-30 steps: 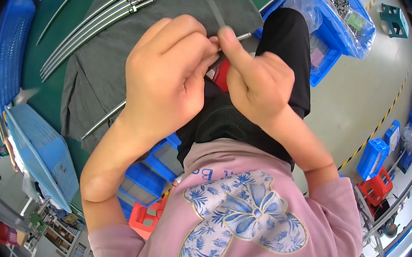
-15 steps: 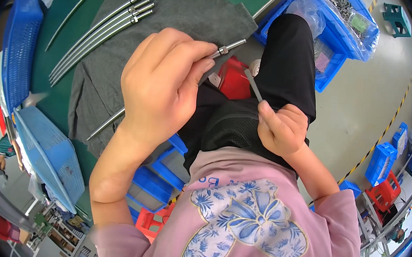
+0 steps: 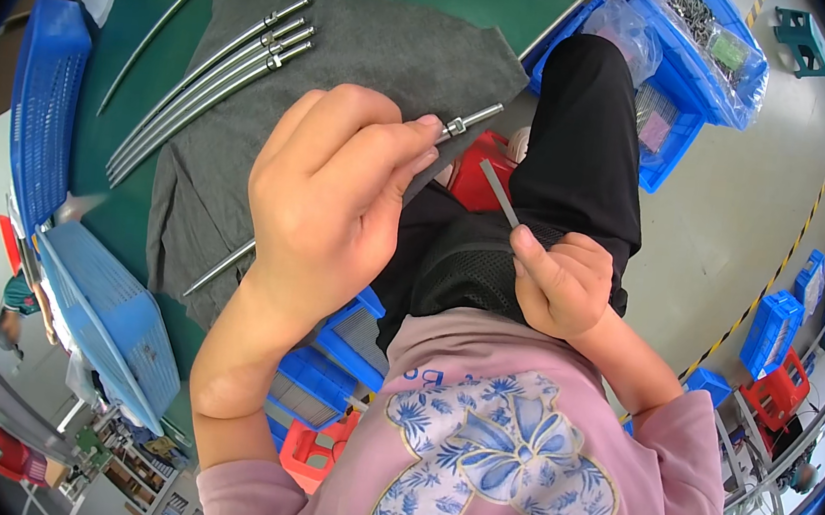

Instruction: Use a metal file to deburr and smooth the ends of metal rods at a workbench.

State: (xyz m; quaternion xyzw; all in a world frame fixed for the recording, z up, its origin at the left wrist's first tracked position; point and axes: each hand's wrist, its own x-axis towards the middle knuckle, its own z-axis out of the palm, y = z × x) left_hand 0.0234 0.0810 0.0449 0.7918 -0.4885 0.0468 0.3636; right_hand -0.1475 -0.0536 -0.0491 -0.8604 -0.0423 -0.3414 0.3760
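Note:
My left hand is closed, pinching a slim shiny metal rod between thumb and fingertips. The rod's collared end points up to the right. Its long tail passes behind the hand and comes out near the grey cloth at lower left. My right hand is closed round a thin, flat grey strip, which sticks out up and to the left past the thumb. The strip's tip is just below the rod's end, apart from it. Several similar rods lie side by side on the grey cloth, left of my left hand.
The cloth covers part of a green table, where one more curved rod lies. Blue baskets line the left edge. Blue bins with small metal parts stand beyond my knee. Below the table are more blue trays and a red stool.
The whole view has shifted slightly, so the scene sits lower and to the right. The strip in my right hand has moved a little left beneath the rod's end. Both grips stay the same.

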